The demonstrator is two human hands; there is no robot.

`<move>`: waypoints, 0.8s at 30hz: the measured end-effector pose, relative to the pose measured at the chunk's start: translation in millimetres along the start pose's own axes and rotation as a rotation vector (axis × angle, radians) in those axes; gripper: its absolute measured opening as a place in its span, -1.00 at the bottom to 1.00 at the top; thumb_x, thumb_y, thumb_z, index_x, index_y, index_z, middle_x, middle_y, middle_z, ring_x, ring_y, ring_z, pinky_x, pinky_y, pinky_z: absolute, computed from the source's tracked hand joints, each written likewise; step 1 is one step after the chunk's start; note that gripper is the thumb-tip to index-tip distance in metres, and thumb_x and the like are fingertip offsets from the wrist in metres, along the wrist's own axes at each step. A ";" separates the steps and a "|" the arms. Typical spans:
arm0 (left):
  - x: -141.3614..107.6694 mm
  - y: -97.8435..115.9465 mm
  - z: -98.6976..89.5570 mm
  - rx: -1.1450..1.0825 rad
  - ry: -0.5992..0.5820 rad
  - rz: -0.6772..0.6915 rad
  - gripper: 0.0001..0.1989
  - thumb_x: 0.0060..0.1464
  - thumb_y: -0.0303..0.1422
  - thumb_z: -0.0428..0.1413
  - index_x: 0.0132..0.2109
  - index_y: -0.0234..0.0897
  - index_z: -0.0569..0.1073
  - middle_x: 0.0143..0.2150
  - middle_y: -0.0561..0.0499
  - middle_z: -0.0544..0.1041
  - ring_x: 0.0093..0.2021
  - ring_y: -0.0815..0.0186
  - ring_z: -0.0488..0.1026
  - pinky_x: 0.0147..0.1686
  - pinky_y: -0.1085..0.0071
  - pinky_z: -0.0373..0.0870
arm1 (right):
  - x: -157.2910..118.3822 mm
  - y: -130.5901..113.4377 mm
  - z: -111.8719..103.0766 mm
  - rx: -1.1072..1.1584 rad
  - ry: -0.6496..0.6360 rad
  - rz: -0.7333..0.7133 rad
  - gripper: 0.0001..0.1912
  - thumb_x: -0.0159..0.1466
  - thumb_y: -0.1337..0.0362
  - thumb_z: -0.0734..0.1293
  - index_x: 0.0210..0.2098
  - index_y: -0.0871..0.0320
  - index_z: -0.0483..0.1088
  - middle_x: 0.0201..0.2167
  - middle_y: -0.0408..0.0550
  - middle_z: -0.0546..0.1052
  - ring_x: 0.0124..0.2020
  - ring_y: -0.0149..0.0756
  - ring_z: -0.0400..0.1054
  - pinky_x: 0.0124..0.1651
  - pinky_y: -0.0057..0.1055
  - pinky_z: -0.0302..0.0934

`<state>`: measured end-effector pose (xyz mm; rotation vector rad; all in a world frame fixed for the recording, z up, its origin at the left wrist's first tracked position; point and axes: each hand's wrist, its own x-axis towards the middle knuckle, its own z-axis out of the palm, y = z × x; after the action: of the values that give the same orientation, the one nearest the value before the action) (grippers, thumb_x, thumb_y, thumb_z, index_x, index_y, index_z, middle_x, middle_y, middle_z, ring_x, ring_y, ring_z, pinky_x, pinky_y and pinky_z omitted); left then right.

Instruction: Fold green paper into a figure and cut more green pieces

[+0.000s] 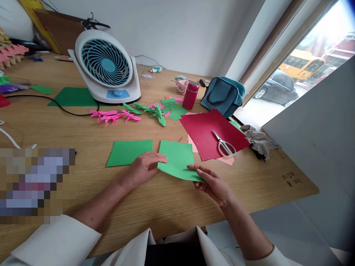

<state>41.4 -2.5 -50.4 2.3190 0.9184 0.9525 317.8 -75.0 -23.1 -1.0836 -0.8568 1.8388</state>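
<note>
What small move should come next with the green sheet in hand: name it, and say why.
Probably fold the green sheet's near edge toward its far edge: the right hand grips the near right corner, the left hand touches the left edge, and the sheet bows without a clear fold.

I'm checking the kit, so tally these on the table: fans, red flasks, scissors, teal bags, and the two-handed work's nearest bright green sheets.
Green sheets: 2 (held sheet, flat sheet)
Fan: 1
Red flask: 1
Scissors: 1
Teal bag: 1
Total: 6
</note>
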 end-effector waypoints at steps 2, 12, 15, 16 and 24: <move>-3.9 2.8 2.7 -0.061 0.034 -0.096 -0.79 0.22 -0.30 0.08 -0.17 -0.25 0.60 -0.18 -0.04 0.66 -0.11 0.19 0.58 -0.03 0.29 0.45 | -9.0 2.3 -10.3 -0.029 -0.168 -0.014 -0.47 0.23 0.04 0.45 0.14 0.06 0.38 -0.14 0.04 0.57 -0.32 -0.43 0.41 -0.32 -0.52 0.25; -2.7 13.2 5.4 -0.328 0.103 -0.438 -0.67 0.06 -0.15 0.16 -0.52 -0.27 0.41 -0.62 0.14 0.33 -0.56 0.39 0.28 -0.55 0.48 0.19 | 22.5 -5.2 -25.6 -0.246 -0.117 0.051 -0.50 0.13 0.15 0.52 0.02 0.07 0.38 -0.11 0.03 0.60 -0.31 -0.39 0.53 -0.36 -0.53 0.38; -0.7 12.9 6.0 -0.411 0.127 -0.449 -0.60 0.03 -0.14 0.17 -0.58 -0.24 0.24 -0.65 0.19 0.15 -0.60 0.46 0.12 -0.58 0.51 0.06 | 41.3 -14.5 -18.1 -0.197 -0.032 0.068 -0.52 -0.03 0.19 0.60 -0.14 0.11 0.48 -0.28 -0.09 0.60 -0.34 -0.36 0.53 -0.37 -0.52 0.40; -0.3 12.6 6.1 -0.417 0.140 -0.449 -0.57 0.02 -0.14 0.17 -0.60 -0.23 0.18 -0.66 0.20 0.09 -0.61 0.47 0.06 -0.59 0.51 0.02 | 46.4 -17.5 -15.5 -0.189 -0.016 0.068 -0.54 -0.07 0.20 0.62 -0.19 0.12 0.49 -0.32 -0.10 0.59 -0.34 -0.35 0.53 -0.35 -0.50 0.42; -1.3 8.5 -3.5 -0.277 0.249 -0.434 -0.60 0.06 -0.13 0.16 -0.57 -0.20 0.20 -0.58 0.12 0.29 -0.46 0.34 0.31 -0.40 0.41 0.35 | 65.9 -30.9 10.3 -0.357 -0.018 -0.275 -0.67 0.02 0.11 0.55 -0.29 0.13 0.52 -0.33 -0.10 0.56 -0.25 -0.30 0.42 -0.11 -0.33 0.33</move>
<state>41.5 -8.6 -43.3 1.7014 1.2372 1.1071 298.4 -4.5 -15.9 -1.1004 -1.3113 1.5032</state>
